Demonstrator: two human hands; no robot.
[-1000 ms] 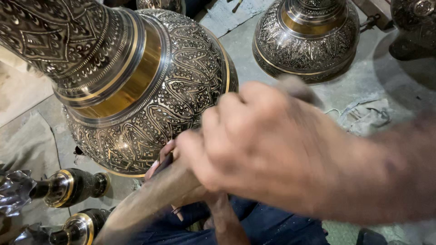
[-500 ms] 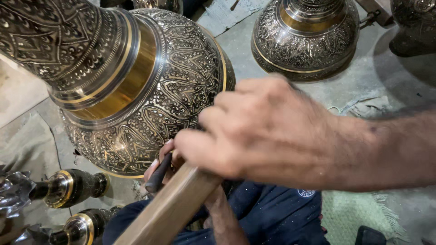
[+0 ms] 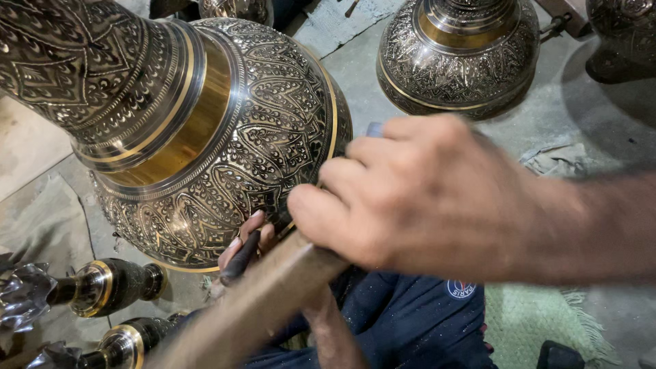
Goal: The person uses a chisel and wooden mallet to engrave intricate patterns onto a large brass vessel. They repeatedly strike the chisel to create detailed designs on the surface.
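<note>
A large engraved brass vase with a polished gold band fills the left and centre. My right hand is closed on a thick wooden handle that slants down to the lower left; its striking end is hidden behind the hand. Beneath it, my left hand shows only its fingers. They pinch a thin dark chisel against the lower belly of the vase.
A second engraved vase stands at the top centre, with a darker one at the top right. Small brass fittings lie at the lower left. A green fringed mat and my dark blue clothing are below.
My right hand has shifted a little up and to the right with the wooden handle. The left hand stays at the vase with the chisel.
</note>
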